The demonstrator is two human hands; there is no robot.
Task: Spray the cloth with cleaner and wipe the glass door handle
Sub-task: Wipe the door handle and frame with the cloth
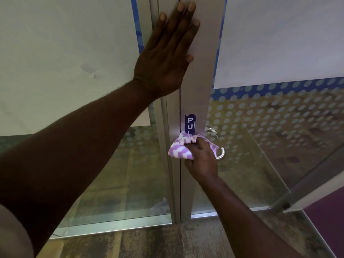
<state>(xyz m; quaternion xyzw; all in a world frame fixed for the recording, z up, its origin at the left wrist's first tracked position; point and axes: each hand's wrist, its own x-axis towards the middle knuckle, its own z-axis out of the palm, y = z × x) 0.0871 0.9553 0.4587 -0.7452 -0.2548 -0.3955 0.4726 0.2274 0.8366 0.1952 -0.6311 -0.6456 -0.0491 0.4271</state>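
right hand (202, 157) presses cloth (179, 148) on handle (221, 154), seemingly gripping it

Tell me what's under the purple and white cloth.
Under the cloth, held by the right hand, only the door handle's curved metal end shows. The rest of the handle and the PULL sign's lower letters are covered.

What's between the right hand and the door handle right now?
In the head view, the purple-and-white cloth lies bunched between the right hand and the door handle; only the handle's curved end shows.
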